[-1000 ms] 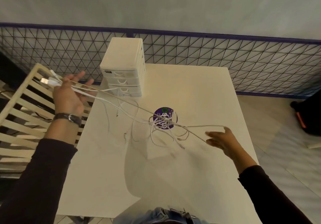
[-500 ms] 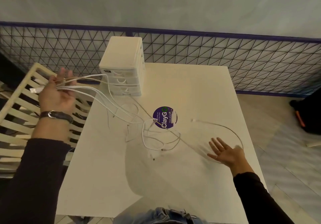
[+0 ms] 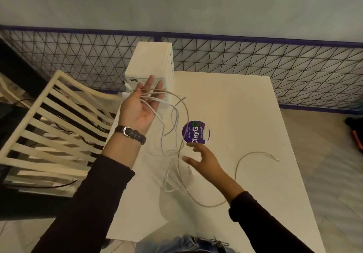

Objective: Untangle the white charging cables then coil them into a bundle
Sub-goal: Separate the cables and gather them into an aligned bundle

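Your left hand (image 3: 138, 106) was raised palm up in front of the small white drawer unit (image 3: 149, 60), its fingers (image 3: 150, 81) straight and spread. The white charging cables (image 3: 177, 166) lay across those fingers and the palm, with their plugs (image 3: 126, 93) sticking out past the far side of the hand. Nothing was curled round them. Whether your thumb pinned them could not be told.

From that hand the strands hung down in loose arcs to the white table (image 3: 245, 105) and gathered in a tangle of loops on the tabletop, between your two arms. One cable ran out of the tangle toward you, passed under your right forearm, then curved away to the right. Its connector end (image 3: 276, 158) lay on the table, well apart from the rest.

Your right hand (image 3: 203, 159) hovered over the table just beside the hanging strands, fingers spread and relaxed, grasping nothing. It sat just below the round purple ClayGo sticker (image 3: 196, 133) on the tabletop.

A dark strapped wristwatch (image 3: 130, 134) was on your left wrist, and both arms wore dark sleeves. A cream slatted chair (image 3: 49, 115) stood left of the table. A black wire mesh fence (image 3: 275, 62) ran behind it along the wall.
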Available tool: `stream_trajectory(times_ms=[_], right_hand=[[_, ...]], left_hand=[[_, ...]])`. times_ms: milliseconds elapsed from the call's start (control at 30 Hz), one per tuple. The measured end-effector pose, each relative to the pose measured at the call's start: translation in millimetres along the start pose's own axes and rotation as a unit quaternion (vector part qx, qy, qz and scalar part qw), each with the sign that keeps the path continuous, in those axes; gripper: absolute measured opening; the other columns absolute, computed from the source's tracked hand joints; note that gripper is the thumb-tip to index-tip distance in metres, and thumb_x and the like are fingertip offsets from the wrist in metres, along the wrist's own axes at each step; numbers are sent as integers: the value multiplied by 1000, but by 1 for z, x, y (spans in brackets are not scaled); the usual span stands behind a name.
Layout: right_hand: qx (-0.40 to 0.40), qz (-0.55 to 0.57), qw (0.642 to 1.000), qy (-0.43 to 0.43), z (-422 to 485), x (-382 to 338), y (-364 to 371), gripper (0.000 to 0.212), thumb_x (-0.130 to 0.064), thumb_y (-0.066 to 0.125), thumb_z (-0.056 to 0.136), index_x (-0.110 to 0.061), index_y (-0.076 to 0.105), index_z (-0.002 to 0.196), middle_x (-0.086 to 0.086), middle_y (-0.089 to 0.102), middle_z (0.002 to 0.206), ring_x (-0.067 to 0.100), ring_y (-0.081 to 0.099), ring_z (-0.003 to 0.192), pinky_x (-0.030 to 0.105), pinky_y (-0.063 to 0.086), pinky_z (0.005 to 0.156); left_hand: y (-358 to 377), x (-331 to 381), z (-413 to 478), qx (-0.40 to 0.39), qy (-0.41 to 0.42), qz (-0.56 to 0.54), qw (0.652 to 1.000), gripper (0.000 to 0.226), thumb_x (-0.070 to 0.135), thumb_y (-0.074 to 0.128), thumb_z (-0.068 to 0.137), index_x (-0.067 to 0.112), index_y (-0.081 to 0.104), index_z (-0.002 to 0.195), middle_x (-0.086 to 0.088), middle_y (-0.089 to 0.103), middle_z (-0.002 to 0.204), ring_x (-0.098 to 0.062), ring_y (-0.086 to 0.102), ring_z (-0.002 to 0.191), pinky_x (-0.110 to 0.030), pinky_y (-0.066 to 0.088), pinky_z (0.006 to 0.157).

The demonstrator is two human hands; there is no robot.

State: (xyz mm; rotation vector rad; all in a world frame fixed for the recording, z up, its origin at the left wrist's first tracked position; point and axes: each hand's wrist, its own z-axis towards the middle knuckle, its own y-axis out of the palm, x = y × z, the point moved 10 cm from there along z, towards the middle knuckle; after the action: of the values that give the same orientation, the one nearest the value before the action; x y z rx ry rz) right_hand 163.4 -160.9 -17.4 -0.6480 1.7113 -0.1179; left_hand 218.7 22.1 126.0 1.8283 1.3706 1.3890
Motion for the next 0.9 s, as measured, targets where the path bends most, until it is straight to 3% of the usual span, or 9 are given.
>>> stream_trajectory(times_ms=[100, 167, 267, 367, 500, 567, 700, 833, 900], right_hand=[[19, 19, 999, -19, 15, -20, 9, 35, -28, 70, 83, -20, 59, 115, -13, 58, 112, 2, 52, 100, 19, 40, 88], [39, 51, 998, -8, 25, -27, 7, 10, -25, 68, 85, -25, 61, 92, -13, 62, 95, -5, 55, 87, 13, 38, 79], [47, 65, 997, -4, 42, -35, -4, 19, -19, 64, 88, -21, 55, 71, -9, 61, 73, -8, 57, 67, 6, 39, 64], [95, 62, 994, 4, 52, -34, -37, 11, -15, 62, 88, -8, 64, 79, 3, 67, 74, 15, 63, 69, 17, 44, 62], [171, 10, 985, 15, 58, -19, -94, 12, -14, 62, 86, -23, 61, 77, 1, 67, 82, 24, 64, 69, 28, 47, 62], [174, -72, 982, 12, 66, -15, -112, 8, -11, 59, 86, -17, 64, 90, -2, 65, 90, 22, 63, 76, 26, 43, 66], [153, -274, 949, 39, 77, -8, -134, 13, -17, 54, 89, -12, 63, 98, 10, 62, 98, 29, 60, 87, 26, 37, 65], [137, -320, 936, 57, 81, -19, -156, 10, -19, 67, 83, -15, 59, 88, 9, 62, 96, 28, 59, 85, 26, 38, 62], [87, -200, 971, 93, 86, -26, -161, 20, -21, 75, 77, -14, 57, 77, 5, 60, 80, 22, 58, 73, 23, 40, 56]], left_hand=[[22, -1, -6, -22, -12, -10, 1000, 24, 15, 30, 102, 10, 45, 84, -15, 73, 76, -30, 72, 65, -39, 60, 56], [34, 2, -6, -31, -23, -12, 999, 24, 15, 30, 102, 10, 45, 85, -16, 73, 78, -32, 72, 66, -41, 60, 60], [58, 11, -3, -62, -24, 23, 997, 25, 17, 32, 101, 10, 48, 83, -14, 74, 82, -34, 72, 74, -46, 59, 69], [82, 34, 6, -86, 2, 72, 994, 26, 18, 31, 101, 14, 48, 82, -8, 74, 84, -29, 71, 85, -49, 53, 83], [92, 60, 25, -86, 11, 80, 993, 27, 16, 30, 101, 14, 49, 83, -6, 73, 82, -25, 68, 91, -45, 50, 85], [88, 64, 34, -73, 8, 75, 994, 26, 15, 30, 101, 13, 48, 83, -7, 72, 81, -25, 68, 90, -45, 50, 85], [83, 84, 51, -48, 25, 26, 998, 28, 14, 26, 102, 13, 46, 82, -6, 70, 73, -25, 66, 89, -46, 40, 103], [81, 110, 52, -62, 58, -48, 995, 20, 11, 28, 101, 11, 48, 96, -8, 68, 77, -29, 67, 87, -48, 46, 85], [81, 120, 52, -71, 79, -77, 991, 17, 11, 30, 100, 11, 47, 100, -11, 69, 75, -29, 69, 82, -49, 49, 77]])
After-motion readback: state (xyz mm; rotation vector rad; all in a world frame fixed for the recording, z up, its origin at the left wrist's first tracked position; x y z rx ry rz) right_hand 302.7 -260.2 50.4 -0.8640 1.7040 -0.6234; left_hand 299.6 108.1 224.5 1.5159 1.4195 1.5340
